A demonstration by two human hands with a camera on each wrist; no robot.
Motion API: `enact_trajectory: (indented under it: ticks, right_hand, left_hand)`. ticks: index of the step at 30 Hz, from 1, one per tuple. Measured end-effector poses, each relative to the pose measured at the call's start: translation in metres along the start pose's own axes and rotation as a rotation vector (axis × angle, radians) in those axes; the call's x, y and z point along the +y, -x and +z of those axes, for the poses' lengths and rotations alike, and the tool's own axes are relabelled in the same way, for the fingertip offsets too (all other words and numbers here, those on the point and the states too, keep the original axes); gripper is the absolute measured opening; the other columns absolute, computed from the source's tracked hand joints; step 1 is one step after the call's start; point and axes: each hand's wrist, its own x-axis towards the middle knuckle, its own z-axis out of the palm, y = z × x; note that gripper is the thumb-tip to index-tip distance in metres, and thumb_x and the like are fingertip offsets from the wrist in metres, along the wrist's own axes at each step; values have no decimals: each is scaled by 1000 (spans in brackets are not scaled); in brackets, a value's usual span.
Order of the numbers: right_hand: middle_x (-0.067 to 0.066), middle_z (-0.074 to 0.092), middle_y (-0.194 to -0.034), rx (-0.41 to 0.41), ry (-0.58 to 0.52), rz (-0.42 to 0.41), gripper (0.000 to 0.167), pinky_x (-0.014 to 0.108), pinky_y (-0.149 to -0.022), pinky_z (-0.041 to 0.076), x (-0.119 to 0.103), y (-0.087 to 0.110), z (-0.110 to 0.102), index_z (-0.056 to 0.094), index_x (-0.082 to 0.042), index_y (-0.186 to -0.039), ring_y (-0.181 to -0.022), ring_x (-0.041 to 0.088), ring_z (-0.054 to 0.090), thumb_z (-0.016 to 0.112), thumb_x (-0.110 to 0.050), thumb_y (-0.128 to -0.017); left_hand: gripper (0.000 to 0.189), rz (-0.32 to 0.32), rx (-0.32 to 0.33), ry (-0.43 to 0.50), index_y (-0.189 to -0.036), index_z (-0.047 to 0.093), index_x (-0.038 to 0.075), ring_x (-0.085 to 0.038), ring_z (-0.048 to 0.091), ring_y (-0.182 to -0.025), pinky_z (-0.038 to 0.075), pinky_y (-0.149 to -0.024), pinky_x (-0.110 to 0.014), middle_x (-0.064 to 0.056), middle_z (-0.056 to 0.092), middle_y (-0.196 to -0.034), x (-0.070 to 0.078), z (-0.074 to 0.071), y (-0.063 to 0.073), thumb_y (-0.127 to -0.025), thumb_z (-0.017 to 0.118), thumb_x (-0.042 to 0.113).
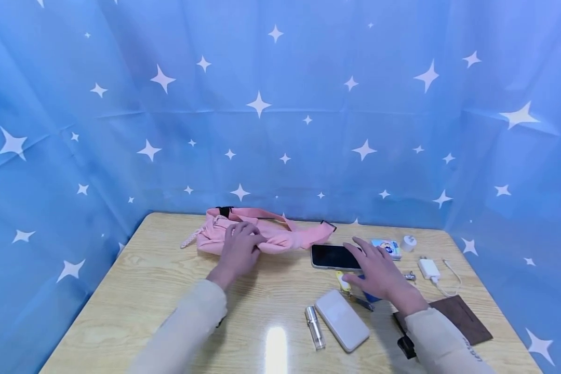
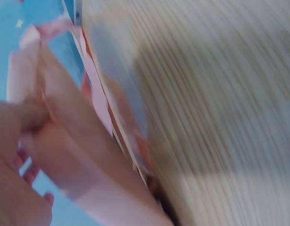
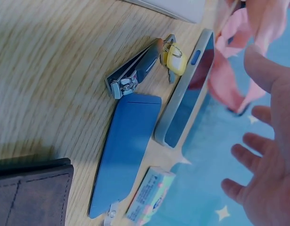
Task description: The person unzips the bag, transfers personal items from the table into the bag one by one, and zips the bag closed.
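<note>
At the back of the table lies a pink fabric waist bag (image 1: 276, 241) with a strap and a braided cord. My left hand (image 1: 237, 250) grips its upper edge; in the left wrist view, the thumb lies against the pink cloth (image 2: 74, 141) with fingers curled behind, that view being blurred. Over the smartphone (image 1: 333, 256) and the small things near it, my right hand (image 1: 378, 275) hovers with spread fingers, holding nothing. Beneath it are a key with a yellow tag (image 3: 176, 61), a nail clipper (image 3: 137, 70) and a flat blue object (image 3: 128, 150).
Nearer the front lie a white power bank-like slab (image 1: 342, 320) and a clear spray bottle (image 1: 315, 328). Rightward are a small printed packet (image 1: 387, 248), a white round plug (image 1: 409, 243), a charger (image 1: 429, 269) with cable and a dark brown wallet (image 1: 463, 318). A starry blue curtain (image 1: 308, 156) borders the table.
</note>
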Motion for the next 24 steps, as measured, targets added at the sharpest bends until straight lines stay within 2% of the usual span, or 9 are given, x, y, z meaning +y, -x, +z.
enact_trajectory:
  ticks: [6, 10, 14, 18, 22, 24]
  right_hand:
    - [21, 32, -155, -17, -4, 12, 74, 70, -107, 27, -1, -1, 0, 38, -13, -148, -136, 45, 40, 67, -46, -88]
    - [21, 31, -155, -17, -13, 5, 74, 70, -107, 27, -3, -2, 2, 38, -14, -148, -134, 47, 40, 66, -46, -88]
    - [21, 31, -155, -20, -15, -10, 74, 69, -106, 28, -4, -4, 3, 38, -14, -148, -133, 48, 41, 66, -47, -88]
    - [22, 32, -154, -25, -23, -21, 73, 69, -106, 28, -7, -5, 4, 39, -13, -147, -133, 49, 40, 67, -45, -88]
    - [22, 32, -154, -31, -26, -26, 73, 69, -107, 27, -11, -7, 5, 40, -13, -147, -134, 47, 40, 68, -44, -87]
    - [22, 32, -154, -32, -22, -29, 73, 70, -108, 25, -14, -8, 5, 39, -14, -147, -135, 46, 40, 68, -44, -87]
  left_hand:
    - [29, 118, -89, 103, -91, 77, 25, -27, 49, -123, 27, -108, -56, -1, 65, -112, -41, -21, 37, -75, 71, 2]
    - [29, 108, -112, 117, -81, 75, 28, -28, 50, -120, 27, -106, -58, -1, 66, -109, -66, -28, 61, -72, 70, 1]
    - [33, 19, -136, 87, -76, 75, 29, -32, 49, -121, 26, -106, -61, -3, 65, -110, -86, -40, 77, -70, 66, -3]
    - [37, -80, -178, 26, -76, 76, 26, -37, 47, -126, 26, -106, -65, -8, 63, -119, -96, -53, 85, -74, 59, -7]
    - [23, -226, -135, 18, -99, 76, 19, -37, 47, -129, 31, -102, -65, -12, 59, -131, -93, -58, 82, -87, 63, 6]
    - [25, -322, -114, 3, -115, 71, 15, -38, 46, -129, 33, -101, -64, -14, 57, -134, -88, -55, 77, -92, 60, 17]
